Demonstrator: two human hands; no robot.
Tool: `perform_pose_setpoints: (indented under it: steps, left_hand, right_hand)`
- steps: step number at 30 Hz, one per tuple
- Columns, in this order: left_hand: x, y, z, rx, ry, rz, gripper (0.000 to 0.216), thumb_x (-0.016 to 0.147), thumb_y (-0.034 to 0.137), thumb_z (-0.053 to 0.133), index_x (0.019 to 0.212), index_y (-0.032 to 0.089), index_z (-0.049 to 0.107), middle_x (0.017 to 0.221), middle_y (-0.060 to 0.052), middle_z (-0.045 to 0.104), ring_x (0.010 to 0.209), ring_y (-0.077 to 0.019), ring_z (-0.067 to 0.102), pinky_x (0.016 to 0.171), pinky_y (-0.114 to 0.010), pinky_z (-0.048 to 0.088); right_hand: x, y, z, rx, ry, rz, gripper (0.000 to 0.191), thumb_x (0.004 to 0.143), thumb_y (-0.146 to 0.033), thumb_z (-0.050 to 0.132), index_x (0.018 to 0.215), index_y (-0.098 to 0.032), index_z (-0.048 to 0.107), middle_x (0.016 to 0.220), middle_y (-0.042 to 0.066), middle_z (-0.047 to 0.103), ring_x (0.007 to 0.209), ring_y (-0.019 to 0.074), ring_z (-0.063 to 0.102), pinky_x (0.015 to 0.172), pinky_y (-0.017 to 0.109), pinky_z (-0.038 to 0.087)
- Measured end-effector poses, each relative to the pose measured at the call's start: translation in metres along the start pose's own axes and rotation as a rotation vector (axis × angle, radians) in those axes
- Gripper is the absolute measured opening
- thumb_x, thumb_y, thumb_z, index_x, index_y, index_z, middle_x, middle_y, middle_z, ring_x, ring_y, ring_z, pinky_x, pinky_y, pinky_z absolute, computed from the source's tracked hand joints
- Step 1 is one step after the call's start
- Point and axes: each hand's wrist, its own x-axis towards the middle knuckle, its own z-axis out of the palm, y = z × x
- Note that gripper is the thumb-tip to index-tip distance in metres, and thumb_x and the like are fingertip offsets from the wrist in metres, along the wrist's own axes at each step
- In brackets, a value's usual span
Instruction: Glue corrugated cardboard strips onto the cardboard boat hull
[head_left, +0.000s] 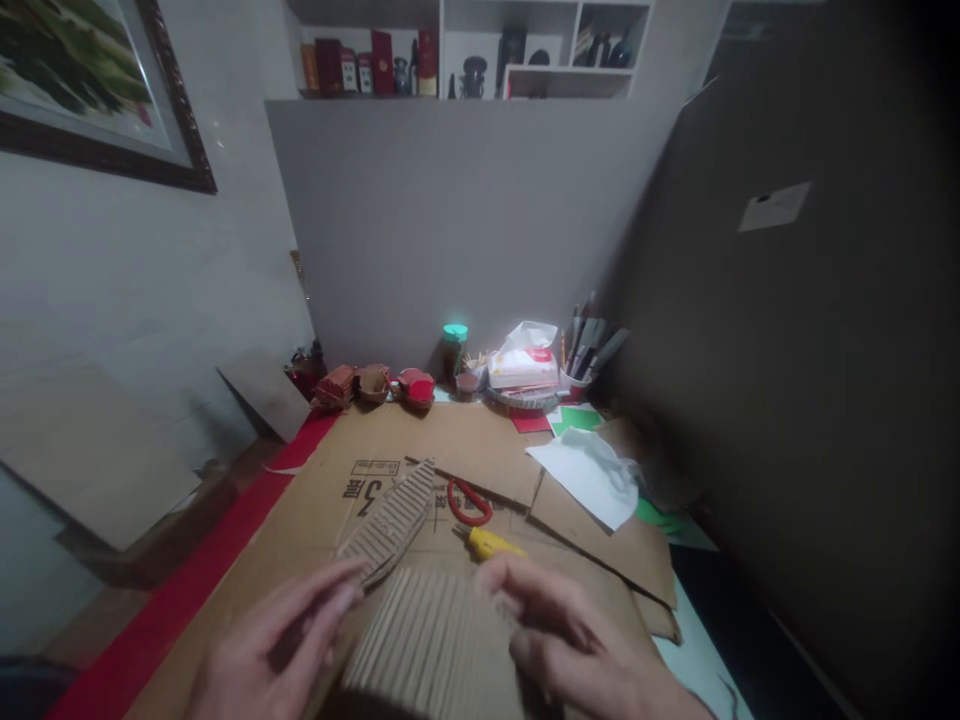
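Corrugated cardboard piece (435,640) | left hand (277,640), right hand (570,640) clamped on opposite edges | risk: flutes crease if squeezed.

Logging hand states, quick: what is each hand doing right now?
Left hand: closed on the left edge of the corrugated cardboard piece.
Right hand: closed on its right edge.
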Motion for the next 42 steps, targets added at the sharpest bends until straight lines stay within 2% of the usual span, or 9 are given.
perform_pose_setpoints:
  steps: [3,6,11,15,20,28,31,37,42]
  left_hand:
    - [0.040,0.004,-0.014,0.111,0.000,0.050,0.041,0.084,0.053,0.050,0.104,0.024,0.070,0.115,-0.008,0.072,0.110,-0.0274,0.064,0.094,-0.038,0.052]
    - [0.079,0.007,-0.011,0.194,-0.114,0.076,0.035,0.092,0.042,0.050,0.109,0.016,0.064,0.116,-0.011,0.069,0.110,-0.0262,0.061,0.101,-0.050,0.043]
    - [0.111,-0.002,0.012,0.267,-0.381,0.037,0.028,0.093,0.041,0.055,0.100,0.015,0.065,0.100,-0.006,0.069,0.093,-0.0214,0.066,0.087,-0.046,0.052]
    - [0.114,-0.012,0.022,0.308,-0.456,0.002,0.026,0.092,0.039,0.057,0.098,0.015,0.064,0.099,-0.005,0.069,0.091,-0.0209,0.066,0.083,-0.044,0.054]
    - [0.111,-0.016,0.022,0.274,-0.444,0.014,0.029,0.093,0.041,0.054,0.104,0.015,0.063,0.105,-0.007,0.068,0.095,-0.0219,0.066,0.086,-0.045,0.053]
    - [0.101,-0.020,0.025,0.274,-0.430,0.036,0.031,0.095,0.042,0.050,0.086,0.015,0.063,0.081,-0.001,0.066,0.076,-0.0171,0.064,0.075,-0.038,0.053]
    - [0.098,-0.023,0.027,0.296,-0.406,0.034,0.028,0.094,0.039,0.052,0.083,0.016,0.062,0.075,0.001,0.064,0.072,-0.0160,0.063,0.072,-0.036,0.052]
    - [0.094,-0.018,0.025,0.248,-0.299,0.009,0.023,0.095,0.034,0.051,0.080,0.017,0.057,0.067,0.004,0.055,0.063,-0.0143,0.056,0.065,-0.033,0.047]
    - [0.085,-0.011,0.018,0.065,-0.267,-0.059,0.017,0.095,0.026,0.043,0.078,0.022,0.044,0.058,0.008,0.044,0.052,-0.0128,0.048,0.055,-0.028,0.037]
  right_hand:
    - [0.004,-0.010,-0.017,-0.026,0.158,-0.105,0.031,0.085,-0.044,0.065,0.107,-0.023,0.061,0.093,0.004,0.059,0.089,0.0191,0.055,0.074,0.028,0.042]
    - [0.016,-0.024,-0.031,0.029,0.277,-0.149,0.029,0.082,-0.032,0.066,0.110,-0.023,0.065,0.098,0.003,0.065,0.096,0.0210,0.059,0.083,0.030,0.043]
    - [0.047,-0.029,-0.042,-0.005,0.264,-0.121,0.026,0.083,-0.022,0.061,0.108,-0.022,0.069,0.092,0.001,0.069,0.083,0.0154,0.060,0.072,0.025,0.043]
    - [0.061,-0.021,-0.044,-0.032,0.238,-0.100,0.030,0.082,-0.021,0.061,0.111,-0.019,0.068,0.095,0.003,0.068,0.087,0.0166,0.060,0.073,0.025,0.044]
    - [0.072,-0.013,-0.042,-0.059,0.233,-0.093,0.029,0.080,-0.024,0.063,0.108,-0.019,0.069,0.092,0.002,0.066,0.082,0.0153,0.058,0.068,0.024,0.041]
    - [0.082,-0.009,-0.037,-0.052,0.214,-0.062,0.028,0.082,-0.028,0.066,0.109,-0.021,0.068,0.094,0.001,0.067,0.086,0.0150,0.058,0.074,0.025,0.041]
    - [0.077,-0.012,-0.040,-0.052,0.237,-0.046,0.027,0.085,-0.029,0.066,0.111,-0.023,0.067,0.096,0.000,0.068,0.089,0.0144,0.059,0.075,0.025,0.042]
    - [0.069,-0.020,-0.051,-0.026,0.301,-0.050,0.034,0.084,-0.034,0.068,0.117,-0.026,0.064,0.105,0.003,0.068,0.107,0.0224,0.059,0.080,0.030,0.046]
    - [0.068,-0.025,-0.048,-0.112,0.297,-0.061,0.028,0.081,-0.038,0.073,0.107,-0.028,0.070,0.103,0.001,0.069,0.095,0.0184,0.063,0.076,0.025,0.048]
